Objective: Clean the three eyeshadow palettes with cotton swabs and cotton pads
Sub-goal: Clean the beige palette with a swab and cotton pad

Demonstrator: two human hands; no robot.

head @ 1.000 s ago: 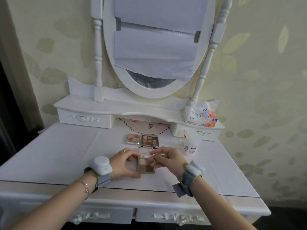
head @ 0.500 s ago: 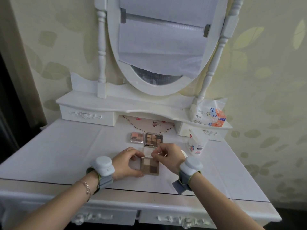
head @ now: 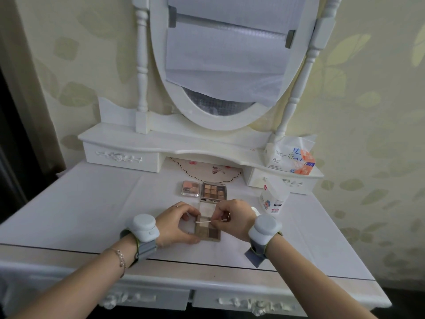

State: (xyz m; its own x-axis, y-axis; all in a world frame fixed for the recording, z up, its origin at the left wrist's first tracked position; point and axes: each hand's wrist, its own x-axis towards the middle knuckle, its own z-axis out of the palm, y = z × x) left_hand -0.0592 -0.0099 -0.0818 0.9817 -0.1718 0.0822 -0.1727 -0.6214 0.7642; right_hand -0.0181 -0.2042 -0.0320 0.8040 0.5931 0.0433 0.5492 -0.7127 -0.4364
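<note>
Both hands work over the open brown palette (head: 208, 229) lying near the front edge of the white dressing table (head: 80, 203). Her left hand (head: 177, 223) grips the palette's left side, thumb along the near edge and fingers curled over the far corner. Her right hand (head: 232, 221) pinches a cotton swab (head: 203, 222) between thumb and fingertips, the swab lying almost level with its tip over the upper pans of that palette. Each wrist carries a grey band with a round white unit.

Just behind the hands lie the two other palettes side by side: a small pink palette (head: 190, 188) on the left and a nine-pan brown palette (head: 213, 191) touching or nearly touching it on the right. To the right stands a white cotton swab pack (head: 273, 199). Higher, on the right shelf beneath the oval mirror (head: 220, 120), sits a tissue pack (head: 289, 160).
</note>
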